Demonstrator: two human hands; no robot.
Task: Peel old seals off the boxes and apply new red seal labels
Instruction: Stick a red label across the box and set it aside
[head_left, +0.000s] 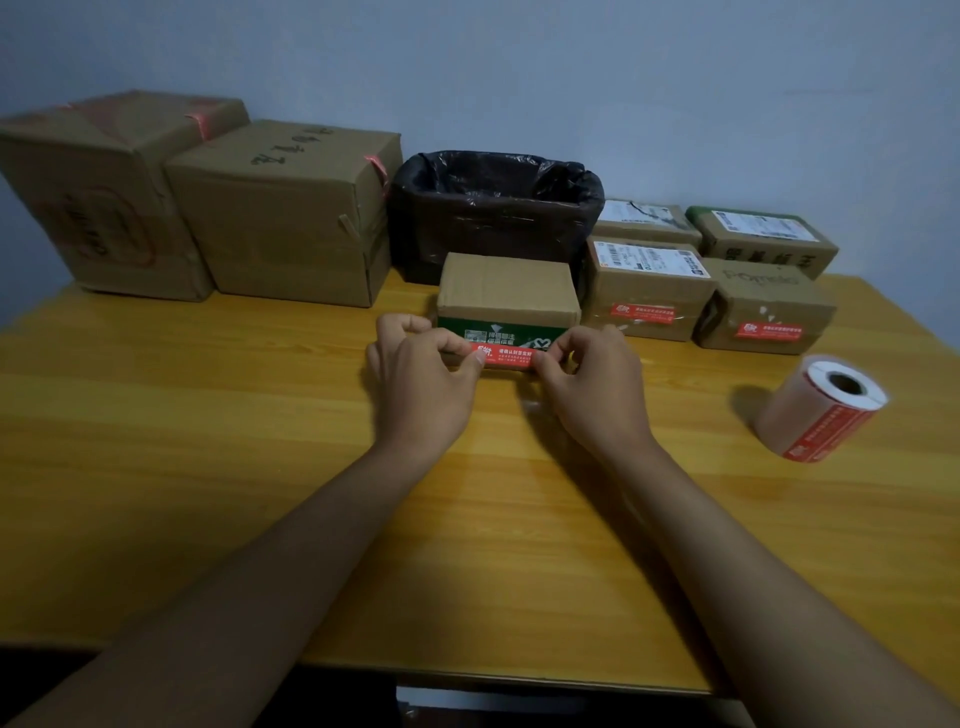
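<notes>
A small cardboard box (506, 291) with a green printed front stands in the middle of the wooden table (208, 415). A red seal label (511, 357) stretches across the lower front of this box. My left hand (421, 374) pinches the label's left end and my right hand (592, 379) pinches its right end, thumbs on the label's face. A roll of red seal labels (821, 408) lies on its side at the right.
Two large boxes (98, 197) (285, 218) stand at the back left. A bin with a black liner (493, 208) sits behind the small box. Several small boxes (649, 291) at the back right; two carry red labels. The table's near edge runs below my forearms.
</notes>
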